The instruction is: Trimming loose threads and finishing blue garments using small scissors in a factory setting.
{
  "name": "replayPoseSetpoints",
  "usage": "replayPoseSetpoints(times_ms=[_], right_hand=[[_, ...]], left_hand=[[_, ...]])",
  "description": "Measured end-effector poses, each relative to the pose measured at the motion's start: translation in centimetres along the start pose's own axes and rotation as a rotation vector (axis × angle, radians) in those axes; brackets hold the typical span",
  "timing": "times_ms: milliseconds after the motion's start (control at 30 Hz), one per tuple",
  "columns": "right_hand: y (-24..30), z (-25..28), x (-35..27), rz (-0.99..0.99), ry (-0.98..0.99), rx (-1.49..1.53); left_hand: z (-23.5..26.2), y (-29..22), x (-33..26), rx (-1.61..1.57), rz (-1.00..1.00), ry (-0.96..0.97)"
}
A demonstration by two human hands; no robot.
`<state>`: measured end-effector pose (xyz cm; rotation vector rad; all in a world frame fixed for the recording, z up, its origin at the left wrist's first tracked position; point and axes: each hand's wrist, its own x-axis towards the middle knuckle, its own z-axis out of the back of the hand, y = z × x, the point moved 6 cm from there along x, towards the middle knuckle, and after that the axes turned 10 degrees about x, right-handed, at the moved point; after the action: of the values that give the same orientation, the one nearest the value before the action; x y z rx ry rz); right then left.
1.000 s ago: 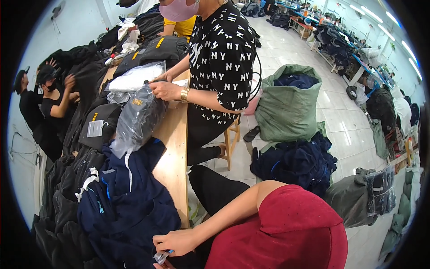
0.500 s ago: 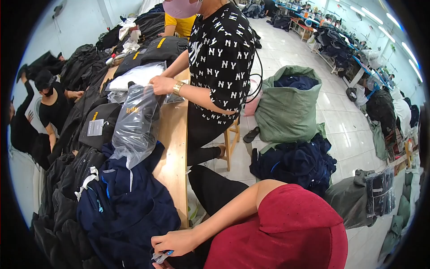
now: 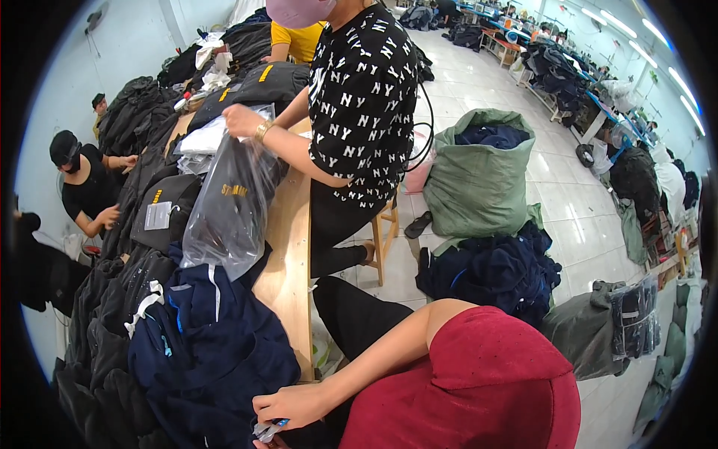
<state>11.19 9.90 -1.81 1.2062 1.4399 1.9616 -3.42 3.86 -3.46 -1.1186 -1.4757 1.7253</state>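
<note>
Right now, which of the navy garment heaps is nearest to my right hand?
The navy heap on the table, with a white strip, beside your right hand. Others lie farther off: a pile on the floor, clothes inside the green sack.

Bright white light, ceiling tubes glowing upper right, sheen on floor, glare on plastic bag, right hand fairly sharp, fisheye-bent edges, black corners
</note>
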Motion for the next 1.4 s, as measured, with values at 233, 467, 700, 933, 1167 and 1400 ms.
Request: replayPoseSetpoints(times_ms=[233,467,700,933,1167,1400], right_hand=[[-0.2,0.1,0.2,-0.016,-0.002,-0.004],[-0.5,-0.3,0.3,0.024,0.019,-0.037],[-0.1,-0.2,0.4,0.127,-0.005,-0.147],[0.4,0.4,1.4,0.223,-0.046,-0.092],[1.2,-0.5,1.6,0.184,0.042,-0.074],[-0.4,0.4,1.9,-0.113,0.092,0.047]], left_hand=[[-0.1,0.4,0.6,-0.128,-0.048,0.054],[0.5,1.1,1.4,-0.143,-0.043,0.080],[0.0,0.5,1.3,-0.126,-0.048,0.076],[0.5,1.0,2.7,-0.344,-0.033,0.213],[1.6,-1.1,3.2,-0.180,-0.135,-0.085],[1.8,0.1,2.4,-0.317,-0.118,-0.036]])
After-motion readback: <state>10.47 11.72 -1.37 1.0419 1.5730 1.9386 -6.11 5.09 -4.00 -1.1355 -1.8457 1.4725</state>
